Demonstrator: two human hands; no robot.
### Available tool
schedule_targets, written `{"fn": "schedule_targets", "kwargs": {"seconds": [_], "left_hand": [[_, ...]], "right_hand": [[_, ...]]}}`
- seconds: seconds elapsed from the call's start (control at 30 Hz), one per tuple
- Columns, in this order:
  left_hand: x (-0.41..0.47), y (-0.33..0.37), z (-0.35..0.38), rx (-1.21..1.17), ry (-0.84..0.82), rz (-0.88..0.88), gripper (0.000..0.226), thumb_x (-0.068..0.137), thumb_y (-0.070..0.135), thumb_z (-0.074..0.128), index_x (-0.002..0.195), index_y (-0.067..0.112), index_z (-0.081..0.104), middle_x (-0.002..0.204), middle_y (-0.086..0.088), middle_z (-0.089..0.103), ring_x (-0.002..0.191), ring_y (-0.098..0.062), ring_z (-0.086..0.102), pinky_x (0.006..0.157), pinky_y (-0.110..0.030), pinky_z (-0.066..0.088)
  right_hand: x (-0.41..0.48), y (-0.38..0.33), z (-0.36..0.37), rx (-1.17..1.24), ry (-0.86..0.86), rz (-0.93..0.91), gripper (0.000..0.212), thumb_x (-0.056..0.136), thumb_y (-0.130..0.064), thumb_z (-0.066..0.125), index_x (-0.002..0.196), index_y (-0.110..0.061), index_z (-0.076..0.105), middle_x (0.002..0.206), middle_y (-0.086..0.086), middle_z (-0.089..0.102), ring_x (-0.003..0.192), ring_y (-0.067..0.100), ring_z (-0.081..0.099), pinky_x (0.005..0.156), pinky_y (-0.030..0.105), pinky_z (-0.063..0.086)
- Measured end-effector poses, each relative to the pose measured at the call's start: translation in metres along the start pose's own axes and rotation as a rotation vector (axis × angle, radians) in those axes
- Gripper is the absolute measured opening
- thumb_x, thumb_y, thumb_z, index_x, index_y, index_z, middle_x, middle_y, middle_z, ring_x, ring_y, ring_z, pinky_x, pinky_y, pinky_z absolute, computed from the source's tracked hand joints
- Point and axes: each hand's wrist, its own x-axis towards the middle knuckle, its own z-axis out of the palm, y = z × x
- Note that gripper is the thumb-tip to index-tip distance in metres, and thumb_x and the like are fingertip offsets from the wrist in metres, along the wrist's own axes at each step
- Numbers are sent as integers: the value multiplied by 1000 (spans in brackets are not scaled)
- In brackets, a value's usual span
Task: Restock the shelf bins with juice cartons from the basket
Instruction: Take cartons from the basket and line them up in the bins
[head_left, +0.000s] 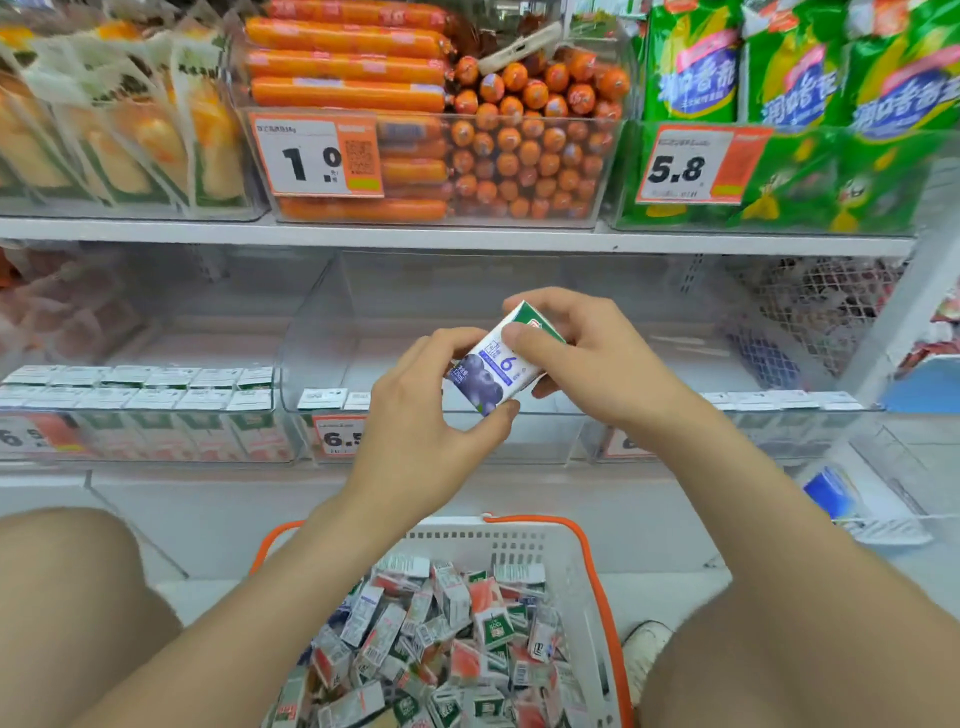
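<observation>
Shelving fills your view; dead centre, your left hand (431, 410) and right hand (587, 358) both grip one blueberry juice carton (493, 366) before the near-bare middle bin (322, 332). At nine o'clock the left bin (156, 415) looks stocked; at six the basket (592, 561) is heaped, so most work seems left.

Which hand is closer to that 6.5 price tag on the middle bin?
Left. The left hand is just right of the 6.5 price tag; the right hand is farther right and higher, beyond the blueberry juice carton both grip.
</observation>
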Motion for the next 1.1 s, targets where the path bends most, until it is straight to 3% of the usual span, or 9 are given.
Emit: {"fn": "schedule_targets", "kwargs": {"seconds": [0.13, 0.2, 0.3, 0.5, 0.6, 0.77, 0.93, 1.03, 1.1], "left_hand": [[8, 7, 35, 31, -54, -5, 63, 85, 32, 84, 139, 23, 52, 129, 9, 58, 104, -10, 58, 86, -25, 45], [10, 13, 56, 79, -106, 28, 54, 88, 28, 80, 135, 22, 55, 130, 6, 54, 109, -12, 56, 92, -30, 44], [14, 18, 83, 134, -195, 93, 39, 91, 24, 75, 128, 23, 60, 129, 7, 50, 115, -15, 55, 97, -31, 44], [11, 15, 120, 212, -327, 98, 46, 94, 20, 69, 138, 22, 55, 134, 0, 52, 121, -26, 54, 102, -46, 47], [8, 6, 126, 201, -332, 88, 52, 93, 12, 68, 141, 22, 52, 136, 1, 52, 119, -24, 56, 100, -38, 46], [4, -5, 123, 165, -380, 96, 58, 94, 6, 63, 148, 23, 48, 144, 3, 52, 129, -19, 52, 103, -25, 38], [-1, -10, 109, 188, -365, 181, 43, 93, 7, 63, 135, 17, 59, 133, 0, 60, 126, -23, 51, 106, -24, 34], [-17, -15, 88, 214, -234, 250, 22, 92, 9, 61, 112, 16, 66, 111, 3, 63, 109, -24, 52, 96, -35, 42], [-34, -27, 74, 208, -217, 225, 17, 88, 7, 57, 100, 16, 66, 97, 5, 62, 96, -21, 52, 86, -33, 42]], "right_hand": [[-4, 19, -49, -111, 170, -65, 28, 100, -33, 65, 125, -21, 60, 98, -3, 77, 92, 24, 72, 84, 42, 60], [-6, 32, -73, -349, 273, -114, 27, 102, -29, 62, 127, -19, 55, 99, -5, 69, 91, 20, 63, 75, 22, 48], [-2, 54, -99, -604, 335, -107, 33, 103, -15, 60, 134, -18, 50, 109, 7, 53, 94, 28, 51, 70, 28, 31], [24, 93, -119, -954, 45, 101, 47, 100, -8, 64, 144, -21, 53, 126, 18, 51, 115, 42, 52, 93, 46, 47], [33, 102, -117, -990, -150, 172, 45, 102, -12, 60, 146, -19, 54, 137, 19, 58, 128, 39, 52, 102, 46, 48], [35, 99, -119, -932, -334, 354, 54, 101, -8, 45, 154, -20, 49, 160, 9, 46, 144, 34, 45, 116, 41, 40], [25, 91, -110, -972, -214, 363, 47, 93, -9, 46, 138, -9, 60, 141, 19, 59, 130, 40, 53, 108, 47, 48], [8, 67, -91, -948, -26, 162, 31, 85, -3, 48, 111, -5, 64, 111, 15, 64, 105, 35, 58, 90, 44, 53], [-20, 44, -63, -888, -47, 41, 20, 82, -3, 49, 90, -11, 66, 89, 9, 66, 89, 32, 58, 76, 40, 53]]}}
